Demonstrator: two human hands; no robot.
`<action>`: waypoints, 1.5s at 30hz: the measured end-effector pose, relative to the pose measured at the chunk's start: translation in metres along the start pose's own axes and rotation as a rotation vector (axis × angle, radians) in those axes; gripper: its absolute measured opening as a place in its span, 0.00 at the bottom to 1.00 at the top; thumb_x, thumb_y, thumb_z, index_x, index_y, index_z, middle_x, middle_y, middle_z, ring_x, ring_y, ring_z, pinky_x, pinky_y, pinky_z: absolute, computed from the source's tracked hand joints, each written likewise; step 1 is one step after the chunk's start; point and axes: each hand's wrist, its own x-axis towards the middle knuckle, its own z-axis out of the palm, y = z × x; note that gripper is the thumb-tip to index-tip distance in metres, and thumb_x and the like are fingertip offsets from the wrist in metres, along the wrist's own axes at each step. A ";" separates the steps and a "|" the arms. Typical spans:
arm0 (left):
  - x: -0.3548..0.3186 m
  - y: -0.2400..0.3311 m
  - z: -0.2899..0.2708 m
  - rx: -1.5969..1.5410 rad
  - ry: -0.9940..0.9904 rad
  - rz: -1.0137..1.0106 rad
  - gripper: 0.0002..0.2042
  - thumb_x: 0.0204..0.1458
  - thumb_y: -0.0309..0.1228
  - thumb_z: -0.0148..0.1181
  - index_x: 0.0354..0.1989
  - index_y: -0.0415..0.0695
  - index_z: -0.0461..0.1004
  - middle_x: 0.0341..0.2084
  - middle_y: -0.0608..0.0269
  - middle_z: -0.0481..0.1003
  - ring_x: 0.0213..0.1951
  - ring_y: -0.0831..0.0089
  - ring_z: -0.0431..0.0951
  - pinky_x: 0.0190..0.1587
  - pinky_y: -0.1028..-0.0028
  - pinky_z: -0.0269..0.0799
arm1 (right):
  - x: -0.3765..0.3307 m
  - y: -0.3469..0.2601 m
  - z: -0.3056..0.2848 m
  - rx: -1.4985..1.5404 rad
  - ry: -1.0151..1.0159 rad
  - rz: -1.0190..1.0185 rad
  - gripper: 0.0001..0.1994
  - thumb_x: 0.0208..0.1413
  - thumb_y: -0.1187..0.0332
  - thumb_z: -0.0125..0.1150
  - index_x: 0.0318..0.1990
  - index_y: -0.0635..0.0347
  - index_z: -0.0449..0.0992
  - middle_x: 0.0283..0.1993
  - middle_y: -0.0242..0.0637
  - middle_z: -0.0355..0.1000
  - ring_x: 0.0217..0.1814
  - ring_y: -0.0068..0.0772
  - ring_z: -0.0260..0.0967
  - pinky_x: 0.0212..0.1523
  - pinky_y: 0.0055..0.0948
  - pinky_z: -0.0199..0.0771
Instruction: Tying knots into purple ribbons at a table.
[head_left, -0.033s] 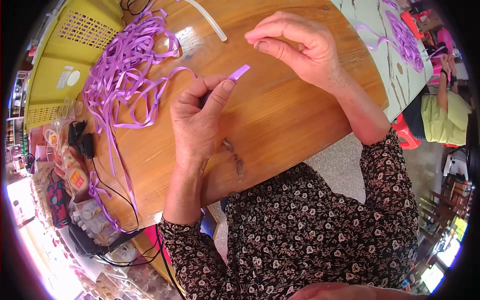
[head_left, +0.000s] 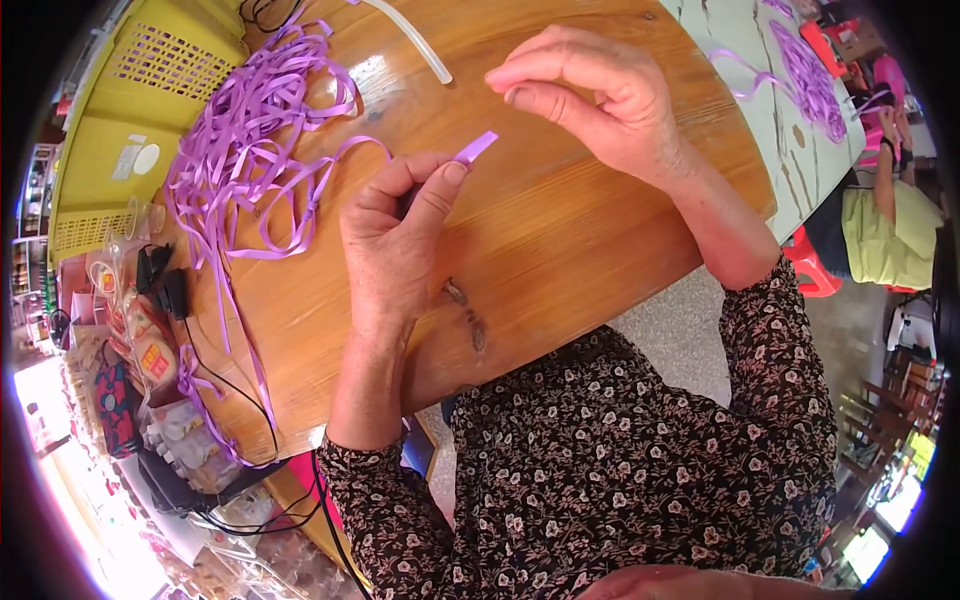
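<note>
My left hand [head_left: 400, 215] is closed above the wooden table, pinching a narrow purple ribbon [head_left: 477, 148] between thumb and index finger. The ribbon's short end sticks out past the fingertips, up and to the right. From behind this hand a strand curves left toward a large loose heap of the same purple ribbon [head_left: 250, 130]. My right hand [head_left: 600, 100] is raised farther back and to the right, apart from the ribbon. Its thumb and fingers curl together in a pinch; anything between the tips is too small to make out.
A yellow perforated basket [head_left: 105, 150] stands at the left beyond the wooden table [head_left: 560, 250]. Black plugs and a cable [head_left: 175, 295] lie along the left edge. A clear strip [head_left: 415, 40] lies at the back. More ribbon [head_left: 808, 85] rests on a white table, near another person [head_left: 890, 230].
</note>
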 end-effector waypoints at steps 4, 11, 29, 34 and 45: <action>-0.001 0.002 0.003 0.031 -0.003 -0.023 0.04 0.52 0.23 0.60 0.35 0.37 0.78 0.26 0.74 0.74 0.30 0.88 0.67 0.33 0.86 0.62 | -0.002 -0.002 0.005 0.019 -0.070 -0.086 0.11 0.46 0.76 0.65 0.39 0.60 0.79 0.37 0.35 0.74 0.37 0.30 0.71 0.36 0.24 0.71; 0.000 -0.002 0.005 0.071 -0.017 0.000 0.04 0.52 0.23 0.60 0.34 0.38 0.78 0.24 0.75 0.72 0.29 0.88 0.66 0.31 0.85 0.61 | -0.012 -0.001 0.014 -0.114 -0.182 -0.197 0.12 0.42 0.70 0.67 0.38 0.56 0.80 0.34 0.29 0.72 0.34 0.30 0.67 0.37 0.29 0.66; 0.010 -0.004 -0.012 0.011 -0.054 0.041 0.03 0.51 0.22 0.61 0.34 0.39 0.78 0.26 0.73 0.73 0.30 0.86 0.69 0.34 0.84 0.63 | -0.010 -0.004 0.008 0.453 -0.422 0.306 0.03 0.50 0.75 0.61 0.34 0.60 0.77 0.31 0.32 0.72 0.33 0.26 0.69 0.36 0.24 0.68; 0.003 -0.005 -0.003 -0.314 -0.088 -0.025 0.04 0.51 0.22 0.60 0.35 0.40 0.76 0.26 0.73 0.73 0.26 0.88 0.65 0.27 0.86 0.58 | -0.016 -0.003 0.020 1.017 -0.381 0.592 0.07 0.54 0.76 0.58 0.39 0.64 0.78 0.36 0.33 0.74 0.35 0.22 0.69 0.38 0.22 0.69; 0.000 -0.017 0.011 -0.367 0.017 0.095 0.04 0.53 0.23 0.59 0.36 0.41 0.74 0.26 0.72 0.72 0.23 0.87 0.64 0.25 0.86 0.59 | -0.019 -0.006 0.026 1.346 -0.172 0.795 0.14 0.55 0.75 0.56 0.50 0.65 0.74 0.37 0.35 0.72 0.40 0.22 0.67 0.41 0.22 0.64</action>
